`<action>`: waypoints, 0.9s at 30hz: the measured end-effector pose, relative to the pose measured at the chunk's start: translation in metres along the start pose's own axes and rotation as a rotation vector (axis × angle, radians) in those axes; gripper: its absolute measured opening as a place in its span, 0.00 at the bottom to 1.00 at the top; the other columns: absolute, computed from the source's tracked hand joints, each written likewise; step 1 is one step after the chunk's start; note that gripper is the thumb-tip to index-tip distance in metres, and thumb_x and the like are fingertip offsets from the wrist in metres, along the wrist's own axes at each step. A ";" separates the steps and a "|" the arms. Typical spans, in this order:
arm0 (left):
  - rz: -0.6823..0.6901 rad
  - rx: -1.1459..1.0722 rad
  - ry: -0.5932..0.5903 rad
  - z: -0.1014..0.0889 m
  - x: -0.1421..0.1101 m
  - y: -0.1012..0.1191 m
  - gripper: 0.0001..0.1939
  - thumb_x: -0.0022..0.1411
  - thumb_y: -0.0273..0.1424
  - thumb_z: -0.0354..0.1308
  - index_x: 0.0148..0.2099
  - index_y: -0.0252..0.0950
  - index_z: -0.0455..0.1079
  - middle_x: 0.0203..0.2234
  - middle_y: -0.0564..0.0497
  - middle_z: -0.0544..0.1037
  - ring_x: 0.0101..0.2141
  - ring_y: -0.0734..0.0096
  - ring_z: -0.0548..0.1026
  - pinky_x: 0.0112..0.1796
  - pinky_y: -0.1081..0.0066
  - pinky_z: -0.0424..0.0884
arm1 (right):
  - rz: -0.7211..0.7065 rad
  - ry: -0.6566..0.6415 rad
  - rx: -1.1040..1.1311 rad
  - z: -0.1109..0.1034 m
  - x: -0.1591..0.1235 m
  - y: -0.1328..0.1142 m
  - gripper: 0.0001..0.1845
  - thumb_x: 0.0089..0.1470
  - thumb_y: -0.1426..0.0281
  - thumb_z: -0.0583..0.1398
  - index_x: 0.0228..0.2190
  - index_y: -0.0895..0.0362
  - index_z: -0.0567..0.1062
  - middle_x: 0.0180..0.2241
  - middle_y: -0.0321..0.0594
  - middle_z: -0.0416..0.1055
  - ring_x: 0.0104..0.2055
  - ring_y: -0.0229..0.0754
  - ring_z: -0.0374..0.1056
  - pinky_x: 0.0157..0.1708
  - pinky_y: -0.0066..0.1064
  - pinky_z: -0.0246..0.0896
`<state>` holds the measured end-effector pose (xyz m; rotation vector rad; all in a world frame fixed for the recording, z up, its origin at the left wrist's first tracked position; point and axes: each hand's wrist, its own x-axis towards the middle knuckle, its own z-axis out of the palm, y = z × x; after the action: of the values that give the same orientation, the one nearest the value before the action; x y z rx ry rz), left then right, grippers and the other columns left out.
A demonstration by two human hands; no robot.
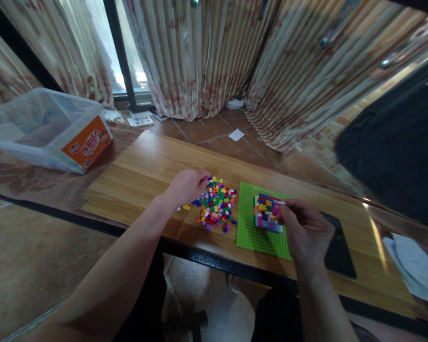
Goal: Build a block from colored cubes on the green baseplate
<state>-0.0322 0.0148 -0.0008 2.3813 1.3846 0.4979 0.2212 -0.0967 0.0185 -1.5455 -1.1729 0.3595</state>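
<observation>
A loose pile of small, many-coloured toy building bricks [217, 204] lies on the wooden table. At its upper left edge is my left hand [187, 186], fingers drawn together; whatever is between the fingertips is hidden. Right of the pile lies a green studded baseplate [248, 232], bearing a low, blocky structure of coloured bricks [266, 211]. My right hand [306, 230] reaches over the baseplate from the right, thumb and fingers pinched at the structure's right side. A brick in that pinch cannot be made out, and the hand covers part of the plate.
Behind my right hand a dark flat tablet-like object [340, 251] lies on the table [139, 164]. White papers [413, 263] are at the far right. A clear plastic bin [53, 128] with an orange label stands at left. Curtains [199, 57] hang beyond the table.
</observation>
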 end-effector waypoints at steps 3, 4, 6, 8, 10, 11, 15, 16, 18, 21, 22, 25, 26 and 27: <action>0.000 0.010 -0.003 -0.001 0.000 0.001 0.13 0.64 0.31 0.49 0.44 0.36 0.73 0.37 0.47 0.79 0.38 0.66 0.76 0.39 0.68 0.69 | -0.016 0.058 -0.009 -0.011 0.008 0.003 0.08 0.46 0.67 0.64 0.29 0.58 0.77 0.20 0.34 0.71 0.20 0.35 0.66 0.21 0.28 0.65; -0.002 0.014 -0.005 -0.001 0.000 0.001 0.13 0.64 0.31 0.49 0.44 0.36 0.73 0.37 0.47 0.79 0.38 0.66 0.76 0.39 0.68 0.69 | -0.015 0.061 -0.020 -0.013 0.009 0.005 0.08 0.46 0.67 0.64 0.29 0.58 0.78 0.20 0.34 0.71 0.20 0.35 0.66 0.21 0.28 0.65; -0.004 0.014 -0.006 0.000 0.001 0.001 0.13 0.65 0.32 0.48 0.45 0.37 0.73 0.37 0.47 0.80 0.38 0.66 0.76 0.39 0.68 0.69 | -0.008 0.046 -0.050 -0.016 0.009 0.009 0.08 0.46 0.66 0.64 0.29 0.58 0.78 0.22 0.35 0.73 0.22 0.36 0.68 0.23 0.30 0.66; -0.007 0.004 -0.009 0.001 0.001 0.001 0.14 0.65 0.32 0.48 0.46 0.37 0.73 0.37 0.47 0.80 0.38 0.66 0.76 0.39 0.68 0.69 | -0.015 -0.013 -0.097 -0.017 0.008 0.012 0.09 0.46 0.65 0.65 0.30 0.57 0.79 0.25 0.38 0.75 0.25 0.39 0.70 0.27 0.32 0.69; -0.006 -0.007 -0.007 0.002 0.001 0.000 0.13 0.64 0.31 0.49 0.46 0.37 0.73 0.38 0.47 0.80 0.38 0.66 0.76 0.40 0.68 0.69 | -0.067 -0.129 -0.186 -0.018 0.007 0.015 0.09 0.47 0.64 0.64 0.30 0.56 0.79 0.29 0.39 0.77 0.29 0.41 0.72 0.30 0.34 0.70; -0.002 -0.010 -0.004 0.002 0.001 0.000 0.13 0.64 0.31 0.49 0.45 0.37 0.73 0.38 0.47 0.80 0.38 0.66 0.76 0.40 0.68 0.69 | -0.108 -0.195 -0.238 -0.019 0.007 0.016 0.09 0.48 0.64 0.63 0.30 0.55 0.79 0.30 0.39 0.77 0.29 0.41 0.72 0.30 0.34 0.69; 0.003 -0.017 -0.001 0.002 0.002 -0.001 0.13 0.64 0.31 0.49 0.45 0.36 0.73 0.37 0.46 0.79 0.37 0.65 0.76 0.40 0.67 0.69 | -0.228 -0.358 -0.378 -0.023 0.007 0.021 0.09 0.52 0.63 0.61 0.30 0.54 0.79 0.32 0.39 0.76 0.28 0.39 0.69 0.29 0.33 0.67; 0.000 -0.016 -0.003 0.002 0.002 0.000 0.13 0.64 0.30 0.49 0.45 0.36 0.73 0.37 0.46 0.79 0.37 0.65 0.76 0.39 0.67 0.69 | -0.233 -0.377 -0.391 -0.024 0.008 0.022 0.09 0.52 0.63 0.61 0.31 0.55 0.79 0.32 0.39 0.75 0.28 0.38 0.69 0.29 0.32 0.67; 0.002 -0.013 -0.005 0.001 0.002 0.000 0.13 0.64 0.30 0.49 0.45 0.36 0.73 0.38 0.46 0.79 0.37 0.66 0.76 0.39 0.68 0.69 | -0.237 -0.411 -0.417 -0.026 0.007 0.023 0.10 0.53 0.63 0.61 0.31 0.55 0.79 0.32 0.39 0.75 0.29 0.39 0.69 0.29 0.32 0.66; 0.007 -0.013 -0.011 0.000 0.002 0.001 0.13 0.64 0.30 0.49 0.44 0.36 0.73 0.38 0.46 0.79 0.37 0.66 0.76 0.39 0.68 0.69 | -0.256 -0.437 -0.457 -0.026 0.007 0.024 0.10 0.53 0.63 0.60 0.31 0.55 0.79 0.32 0.39 0.75 0.30 0.39 0.69 0.31 0.33 0.65; 0.006 -0.015 -0.012 0.000 0.002 0.001 0.13 0.64 0.30 0.49 0.44 0.36 0.73 0.38 0.46 0.79 0.37 0.67 0.76 0.39 0.68 0.69 | -0.261 -0.440 -0.465 -0.025 0.007 0.024 0.10 0.54 0.63 0.60 0.31 0.55 0.79 0.32 0.39 0.75 0.30 0.39 0.69 0.31 0.33 0.65; 0.001 -0.018 -0.014 0.000 0.002 0.001 0.13 0.64 0.30 0.49 0.44 0.36 0.73 0.37 0.47 0.79 0.37 0.67 0.76 0.39 0.69 0.68 | -0.259 -0.430 -0.472 -0.023 0.007 0.024 0.09 0.53 0.64 0.60 0.31 0.55 0.79 0.32 0.39 0.74 0.31 0.39 0.70 0.32 0.32 0.65; 0.000 -0.017 -0.015 0.000 0.002 0.001 0.13 0.65 0.30 0.49 0.44 0.36 0.73 0.37 0.47 0.79 0.37 0.67 0.76 0.39 0.69 0.68 | -0.255 -0.427 -0.476 -0.022 0.007 0.025 0.09 0.53 0.64 0.60 0.31 0.55 0.79 0.32 0.38 0.74 0.31 0.39 0.70 0.31 0.32 0.65; -0.002 -0.016 -0.016 0.000 0.002 0.001 0.13 0.65 0.31 0.49 0.44 0.36 0.73 0.37 0.47 0.79 0.37 0.67 0.76 0.38 0.68 0.68 | -0.252 -0.422 -0.482 -0.021 0.006 0.025 0.09 0.53 0.64 0.60 0.31 0.55 0.78 0.31 0.38 0.74 0.31 0.39 0.70 0.31 0.32 0.64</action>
<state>-0.0304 0.0156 -0.0005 2.3662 1.3712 0.4862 0.2520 -0.1012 0.0064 -1.7488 -1.8690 0.2487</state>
